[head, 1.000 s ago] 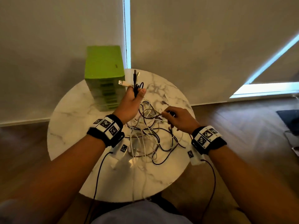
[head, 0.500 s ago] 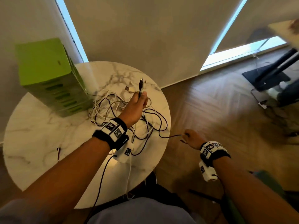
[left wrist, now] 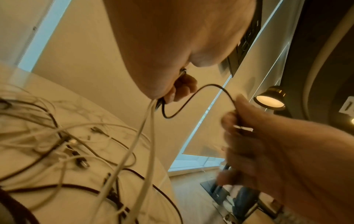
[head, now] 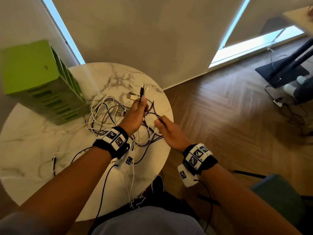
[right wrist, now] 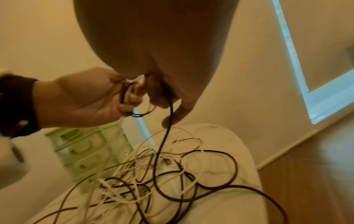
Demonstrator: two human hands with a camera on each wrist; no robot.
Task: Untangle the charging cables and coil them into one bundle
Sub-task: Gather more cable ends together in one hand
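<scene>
Holding several cable ends upright in a closed grip, the left hand (head: 135, 114) is raised above a round marble worktop (head: 33, 150). Just beside it, the right hand (head: 166, 131) pinches a thin black cable (right wrist: 164, 136). A tangle of black and white charging cables (head: 105, 116) lies on the worktop near a green drawer box (head: 39, 82).

floor (head: 228, 116): herringbone wood | blinds (head: 144, 31): drawn | lamp (left wrist: 270, 99): lit
</scene>
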